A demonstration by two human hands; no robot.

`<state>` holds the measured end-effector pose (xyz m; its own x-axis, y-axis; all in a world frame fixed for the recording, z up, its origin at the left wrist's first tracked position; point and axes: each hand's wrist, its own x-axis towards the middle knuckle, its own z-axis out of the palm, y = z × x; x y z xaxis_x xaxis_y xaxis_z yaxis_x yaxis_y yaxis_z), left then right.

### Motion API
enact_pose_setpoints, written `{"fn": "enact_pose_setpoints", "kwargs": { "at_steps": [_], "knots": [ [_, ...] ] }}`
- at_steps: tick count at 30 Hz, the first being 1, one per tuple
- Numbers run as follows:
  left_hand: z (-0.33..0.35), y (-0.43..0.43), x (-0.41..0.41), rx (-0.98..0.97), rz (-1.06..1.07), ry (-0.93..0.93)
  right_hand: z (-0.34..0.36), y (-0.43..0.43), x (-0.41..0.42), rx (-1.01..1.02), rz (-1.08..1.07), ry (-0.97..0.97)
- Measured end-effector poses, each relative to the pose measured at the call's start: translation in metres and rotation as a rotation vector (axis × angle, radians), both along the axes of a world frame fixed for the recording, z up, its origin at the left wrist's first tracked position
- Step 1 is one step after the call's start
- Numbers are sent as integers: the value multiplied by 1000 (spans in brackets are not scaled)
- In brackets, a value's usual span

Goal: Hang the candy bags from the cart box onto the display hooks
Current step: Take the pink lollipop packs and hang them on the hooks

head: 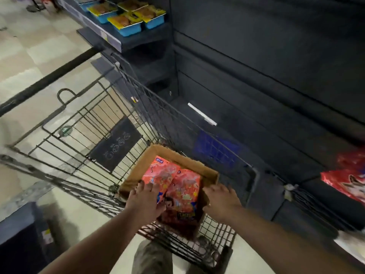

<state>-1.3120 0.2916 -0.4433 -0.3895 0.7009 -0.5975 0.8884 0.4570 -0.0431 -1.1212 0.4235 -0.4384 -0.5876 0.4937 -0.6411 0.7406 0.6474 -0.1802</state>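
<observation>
A cardboard box (158,153) sits in the seat end of a wire shopping cart (83,135). Inside it lie orange-red candy bags: one to the left (161,173) and one to the right (186,186), overlapping. My left hand (147,200) lies on the left bag with spread fingers; whether it grips the bag is unclear. My right hand (220,200) hovers by the box's right wall beside the right bag, fingers loosely bent, holding nothing that I can see. No display hooks are visible.
Dark shelving (266,66) rises to the right of the cart. Blue trays of packaged food (128,18) stand on an upper shelf. Red bags (347,180) lie at the right edge. A dark bin (21,234) stands at the lower left on a tiled floor.
</observation>
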Motion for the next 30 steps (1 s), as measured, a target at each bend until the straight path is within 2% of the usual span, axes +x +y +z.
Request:
{"fn": "enact_pose_setpoints", "kwargs": {
  "at_steps": [7, 15, 25, 30],
  "knots": [
    [-48, 37, -68, -89, -177, -81, -41, 4, -40, -94, -234, -84],
    [-119, 60, -141, -124, -196, -155, -116, 2, -79, -209, -475, -150],
    [-215, 68, -157, -254, 29, -296, -206, -3, -89, -358, -815, -177],
    [-250, 73, -154, -160, 222, -404, -237, -7, -93, -387, -892, -131]
  ]
}}
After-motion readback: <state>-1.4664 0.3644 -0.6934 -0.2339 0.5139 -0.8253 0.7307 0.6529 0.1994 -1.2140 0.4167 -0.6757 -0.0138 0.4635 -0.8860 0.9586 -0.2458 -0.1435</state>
